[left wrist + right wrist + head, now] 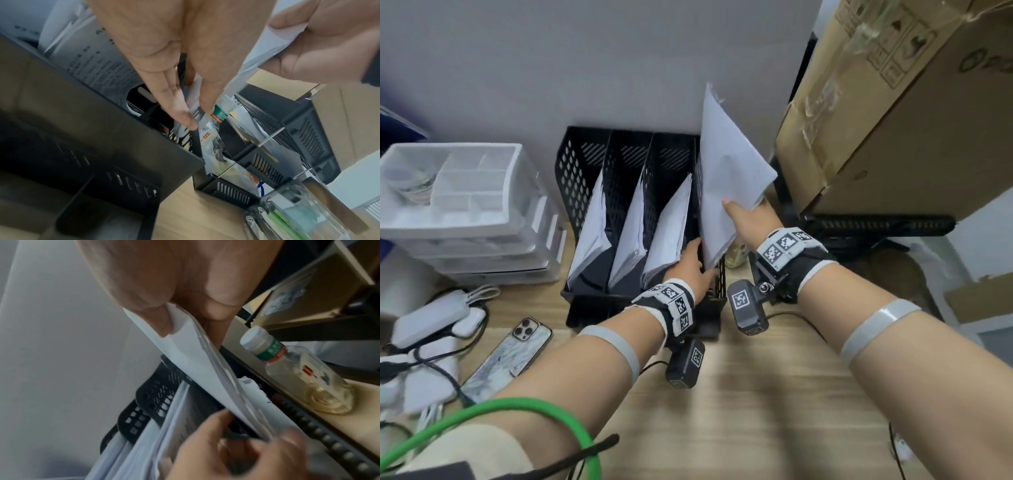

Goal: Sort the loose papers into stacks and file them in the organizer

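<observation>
A black four-slot organizer (pixel 585 157) (pixel 102 129) (pixel 152 394) stands against the wall. Its three left slots each hold a white paper stack (pixel 594 222) (pixel 631 233) (pixel 669 226). A further paper stack (pixel 726 164) (pixel 273 43) (pixel 195 363) stands tilted in the rightmost slot, its top well above the rim. My right hand (pixel 743 216) (pixel 185 318) grips its right edge, thumb on the front face and fingers behind. My left hand (pixel 695 267) (pixel 193 112) pinches the stack's lower front corner at the slot's front end.
A clear drink bottle (pixel 734 255) (pixel 287 363) stands just right of the organizer, beside a black tray (pixel 876 222) under a large cardboard box (pixel 893 120). Left are white drawers (pixel 458 192), a phone (pixel 510 353), chargers with cables (pixel 431 322) and a green cable (pixel 534 407).
</observation>
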Action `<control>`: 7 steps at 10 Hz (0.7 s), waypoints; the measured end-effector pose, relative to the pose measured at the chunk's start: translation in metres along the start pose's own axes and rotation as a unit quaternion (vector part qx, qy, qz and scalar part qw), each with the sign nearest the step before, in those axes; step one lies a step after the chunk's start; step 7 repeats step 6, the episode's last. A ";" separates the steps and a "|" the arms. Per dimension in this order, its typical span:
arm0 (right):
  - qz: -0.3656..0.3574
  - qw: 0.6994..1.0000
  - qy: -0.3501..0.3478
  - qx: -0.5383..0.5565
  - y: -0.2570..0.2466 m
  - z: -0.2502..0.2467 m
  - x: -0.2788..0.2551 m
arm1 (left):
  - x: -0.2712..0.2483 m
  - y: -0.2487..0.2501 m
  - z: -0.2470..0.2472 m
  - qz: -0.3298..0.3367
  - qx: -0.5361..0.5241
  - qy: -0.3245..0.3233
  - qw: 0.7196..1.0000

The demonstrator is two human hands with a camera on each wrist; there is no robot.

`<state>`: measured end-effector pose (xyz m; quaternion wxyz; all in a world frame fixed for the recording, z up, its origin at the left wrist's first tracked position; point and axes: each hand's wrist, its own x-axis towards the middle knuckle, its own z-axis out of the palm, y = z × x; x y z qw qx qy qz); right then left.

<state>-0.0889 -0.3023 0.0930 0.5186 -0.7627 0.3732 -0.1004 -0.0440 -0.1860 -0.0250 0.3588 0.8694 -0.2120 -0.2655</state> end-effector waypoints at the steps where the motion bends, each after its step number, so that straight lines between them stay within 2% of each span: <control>1: 0.048 0.999 -0.019 -0.007 0.024 0.010 -0.003 | 0.001 -0.002 0.008 0.005 0.006 0.006 1.000; 3: 0.090 0.990 -0.089 -0.069 0.056 0.023 -0.014 | -0.011 -0.002 0.008 0.021 -0.059 -0.019 0.998; 4: 0.047 0.993 -0.093 -0.063 0.057 0.025 -0.019 | -0.017 -0.006 0.000 0.056 -0.071 -0.023 0.996; 5: -0.052 0.992 -0.109 -0.044 0.044 0.022 -0.029 | -0.029 -0.008 -0.019 0.073 -0.084 -0.013 0.994; 6: -0.112 0.992 -0.034 -0.043 0.024 0.017 -0.031 | -0.034 -0.016 -0.040 0.090 -0.130 0.014 0.987; 7: -0.112 0.992 -0.034 -0.043 0.024 0.017 -0.031 | -0.034 -0.016 -0.040 0.090 -0.130 0.014 0.987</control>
